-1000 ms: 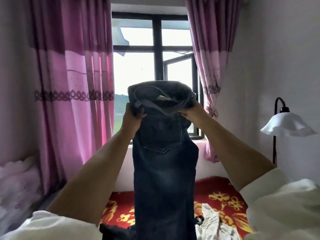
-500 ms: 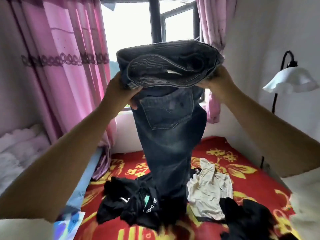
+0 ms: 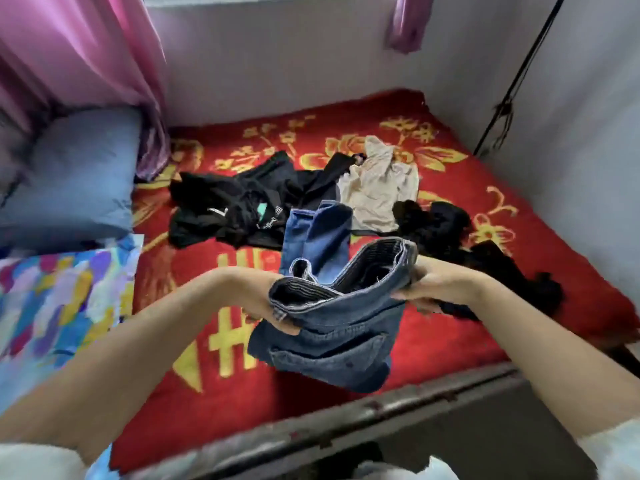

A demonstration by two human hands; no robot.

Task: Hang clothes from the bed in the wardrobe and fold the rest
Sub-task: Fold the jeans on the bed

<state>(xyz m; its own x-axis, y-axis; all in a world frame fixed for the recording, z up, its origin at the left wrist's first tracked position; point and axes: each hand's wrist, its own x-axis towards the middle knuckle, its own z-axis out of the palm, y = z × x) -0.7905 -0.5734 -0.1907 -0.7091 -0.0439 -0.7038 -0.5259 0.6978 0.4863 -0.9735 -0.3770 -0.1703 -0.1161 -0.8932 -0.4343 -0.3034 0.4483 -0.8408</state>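
A pair of blue jeans (image 3: 332, 327) hangs low over the red bed cover (image 3: 450, 341), its legs lying out across the bed toward the far side. My left hand (image 3: 266, 303) grips the left end of the waistband and my right hand (image 3: 429, 285) grips the right end. On the bed beyond lie a black garment with white print (image 3: 235, 206), a beige top (image 3: 377, 188) and a black crumpled garment (image 3: 450, 230).
A blue pillow (image 3: 72, 174) and a colourful patterned cloth (image 3: 52, 306) lie at the left. Pink curtain (image 3: 79, 46) hangs at the back left. A dark bed frame rail (image 3: 381, 417) runs along the near edge. A lamp stand (image 3: 509, 98) leans at the right wall.
The jeans, held up high before the window, have come down onto the bed with both hands still on the waistband. The view has tipped down from the window to the bed.
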